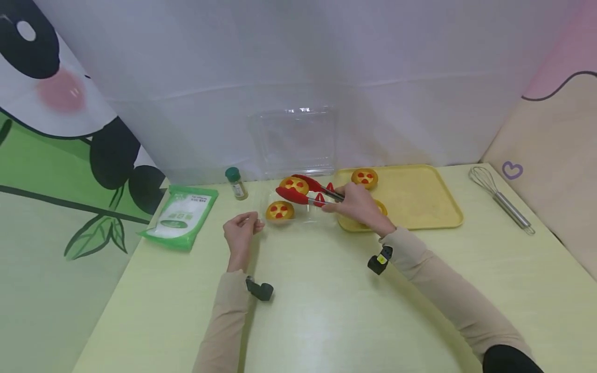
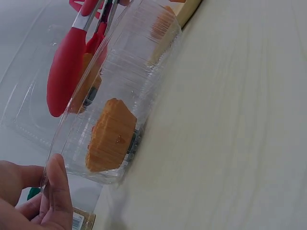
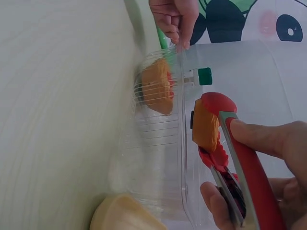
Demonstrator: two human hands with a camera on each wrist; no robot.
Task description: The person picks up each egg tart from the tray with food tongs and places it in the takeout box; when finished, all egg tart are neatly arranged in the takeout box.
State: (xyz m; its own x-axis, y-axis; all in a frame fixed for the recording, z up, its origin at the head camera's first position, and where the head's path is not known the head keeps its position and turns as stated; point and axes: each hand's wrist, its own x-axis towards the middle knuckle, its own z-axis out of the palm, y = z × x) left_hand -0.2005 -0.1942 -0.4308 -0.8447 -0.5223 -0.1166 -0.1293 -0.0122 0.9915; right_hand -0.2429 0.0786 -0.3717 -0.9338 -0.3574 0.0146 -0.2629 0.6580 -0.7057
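My left hand pinches the near-left rim of a clear plastic clamshell box, whose lid stands raised behind. In my right hand are red-tipped tongs. Between the tong tips is a round tart with red pieces on top; the right wrist view shows it tilted on edge by the box's rim. Another such tart sits inside the box at the left end. On the yellow tray, one tart lies at the back left, and another is partly hidden by my right hand.
Left of the box stands a small green-capped jar, with a green and white bag lying farther left. A whisk lies right of the tray. A white cloth backdrop rises behind the table.
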